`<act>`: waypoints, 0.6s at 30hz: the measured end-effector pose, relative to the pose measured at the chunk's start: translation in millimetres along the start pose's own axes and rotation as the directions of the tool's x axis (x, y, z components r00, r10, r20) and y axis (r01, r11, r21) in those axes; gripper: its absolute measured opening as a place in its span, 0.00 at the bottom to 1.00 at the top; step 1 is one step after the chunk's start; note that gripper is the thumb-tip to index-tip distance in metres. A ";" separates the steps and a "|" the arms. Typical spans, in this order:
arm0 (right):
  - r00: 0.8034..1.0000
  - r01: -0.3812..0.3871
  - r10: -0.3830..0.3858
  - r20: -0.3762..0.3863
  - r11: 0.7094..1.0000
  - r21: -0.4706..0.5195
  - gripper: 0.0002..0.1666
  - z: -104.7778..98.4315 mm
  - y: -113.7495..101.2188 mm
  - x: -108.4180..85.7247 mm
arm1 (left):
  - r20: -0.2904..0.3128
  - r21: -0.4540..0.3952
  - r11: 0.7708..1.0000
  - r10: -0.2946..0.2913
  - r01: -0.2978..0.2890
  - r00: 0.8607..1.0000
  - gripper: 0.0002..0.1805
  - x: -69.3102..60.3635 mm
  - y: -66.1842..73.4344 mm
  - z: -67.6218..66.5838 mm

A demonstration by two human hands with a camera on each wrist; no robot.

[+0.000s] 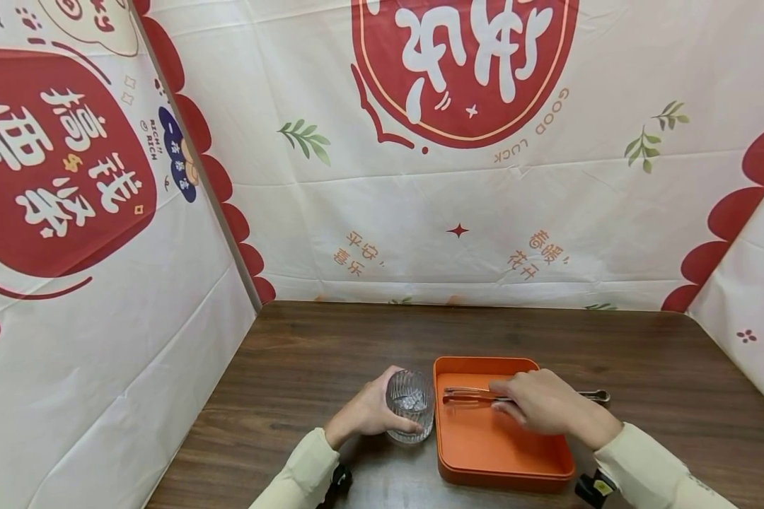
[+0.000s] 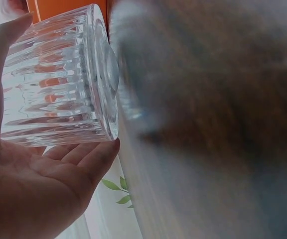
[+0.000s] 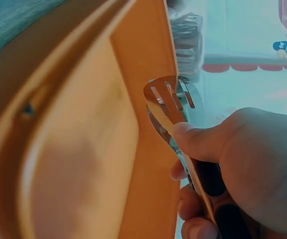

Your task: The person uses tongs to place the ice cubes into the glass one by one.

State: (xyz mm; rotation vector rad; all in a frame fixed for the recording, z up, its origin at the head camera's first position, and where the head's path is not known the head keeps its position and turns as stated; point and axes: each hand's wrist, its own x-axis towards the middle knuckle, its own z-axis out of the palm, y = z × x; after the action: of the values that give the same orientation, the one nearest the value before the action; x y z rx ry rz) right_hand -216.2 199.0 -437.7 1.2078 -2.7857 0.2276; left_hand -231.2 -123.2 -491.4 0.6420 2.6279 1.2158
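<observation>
My left hand (image 1: 382,406) grips a clear ribbed glass cup (image 1: 411,403), thumb on the near side and fingers on the far side. In the left wrist view the cup's thick base (image 2: 106,79) is close to the tabletop; whether it touches I cannot tell. Metal tongs (image 1: 467,394) are in my right hand (image 1: 541,403), their slotted ends pointing left over the orange tray (image 1: 484,452). Seen from the right wrist, thumb and fingers pinch the tongs' arms (image 3: 196,177), and the slotted heads (image 3: 171,97) lie near each other. Nothing shows between those heads.
The dark wooden table (image 1: 331,339) extends around the tray and cup. A printed white cloth (image 1: 388,212) hangs behind the table, with more cloth at the left and right sides. The cup stands right beside the tray's left wall.
</observation>
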 end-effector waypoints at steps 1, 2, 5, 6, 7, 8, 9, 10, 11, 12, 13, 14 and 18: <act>1.000 0.000 0.000 -0.006 1.000 0.002 0.16 -1.6 0.4 -0.4 | 0.000 0.000 1.000 -0.001 0.001 1.000 0.46 0.0 0.0 0.1; 1.000 0.001 -0.001 -0.012 1.000 0.002 0.16 -3.2 0.9 -0.8 | -0.001 0.000 1.000 -0.001 0.001 1.000 0.46 0.0 -0.1 0.2; 1.000 -0.004 0.004 -0.021 1.000 0.003 0.16 -7.7 1.6 -1.8 | -0.005 0.004 1.000 -0.001 0.001 1.000 0.46 -0.1 -0.1 0.3; 1.000 -0.005 0.005 -0.024 1.000 0.001 0.16 -9.4 1.7 -2.2 | -0.007 0.003 1.000 -0.002 0.002 1.000 0.46 -0.1 -0.1 0.4; 1.000 -0.006 0.006 -0.025 1.000 -0.002 0.15 -11.0 1.7 -2.6 | -0.007 0.002 1.000 -0.003 0.003 1.000 0.46 -0.2 -0.1 0.4; 1.000 -0.011 0.011 -0.024 1.000 -0.004 0.15 -12.7 1.6 -3.0 | -0.007 0.000 1.000 -0.003 0.003 1.000 0.46 -0.3 0.0 0.4; 1.000 -0.017 0.017 -0.023 1.000 -0.005 0.15 -14.4 1.4 -3.4 | -0.006 -0.001 1.000 -0.004 0.004 1.000 0.46 -0.4 0.1 0.4; 0.999 -0.020 0.020 -0.025 1.000 -0.008 0.15 -16.1 1.3 -3.9 | -0.005 -0.002 1.000 -0.005 0.005 1.000 0.46 -0.5 0.1 0.5; 0.999 -0.023 0.023 -0.027 1.000 -0.011 0.15 -18.0 1.1 -4.4 | -0.004 -0.004 1.000 -0.007 0.007 1.000 0.46 -0.7 0.2 0.4; 0.999 -0.025 0.025 -0.030 1.000 -0.015 0.15 -19.9 0.7 -4.8 | -0.003 -0.005 1.000 -0.009 0.009 1.000 0.46 -0.8 0.2 0.5; 0.999 -0.026 0.026 -0.035 0.999 -0.020 0.15 -21.6 0.4 -5.2 | -0.002 -0.006 1.000 -0.010 0.010 1.000 0.47 -0.9 0.2 0.5; 0.999 -0.028 0.027 -0.041 0.999 -0.025 0.15 -23.3 0.0 -5.6 | -0.002 -0.007 1.000 -0.010 0.010 1.000 0.47 -1.0 0.3 0.6; 0.997 -0.026 0.024 -0.068 0.999 -0.040 0.16 -29.6 -2.5 -6.6 | -0.003 -0.013 1.000 -0.006 0.006 1.000 0.47 -1.4 0.4 0.8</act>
State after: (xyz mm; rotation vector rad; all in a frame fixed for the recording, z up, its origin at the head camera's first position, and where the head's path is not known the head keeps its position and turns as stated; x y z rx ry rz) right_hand -209.1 207.2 -409.2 1.1351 -2.7350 0.2076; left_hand -229.5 -123.1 -491.7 0.6305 2.6203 1.2313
